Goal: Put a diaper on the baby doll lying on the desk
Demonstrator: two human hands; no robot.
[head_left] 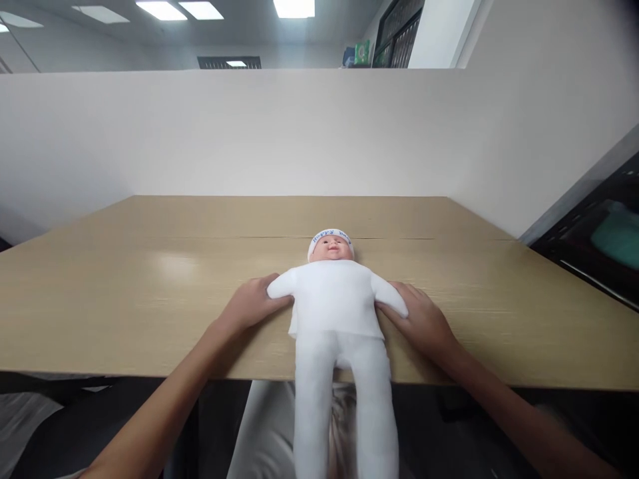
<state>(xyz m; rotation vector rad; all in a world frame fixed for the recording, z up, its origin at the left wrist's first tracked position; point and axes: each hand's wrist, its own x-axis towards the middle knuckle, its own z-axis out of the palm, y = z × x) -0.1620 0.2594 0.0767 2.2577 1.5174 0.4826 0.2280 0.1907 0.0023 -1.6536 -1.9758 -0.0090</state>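
Note:
A baby doll [337, 299] in white clothes and a white headband with blue lettering lies on its back on the wooden table [174, 319]. Its head points toward the far side, and both legs hang past the front edge over my lap. At the doll's arm on the left, my left hand [252, 303] has the arm's end between thumb and fingers. My right hand [422, 319] grips the other arm, its thumb beneath and its fingers behind. Parts of the fingers on both sides are hidden by the doll's sleeves.
A white partition [289, 133] rises behind the table and along its right side. To the far right is a dark container [599, 233] with something green in it. Below the front edge, my trousers [264, 432] show, with a black chair [90, 426] at the left.

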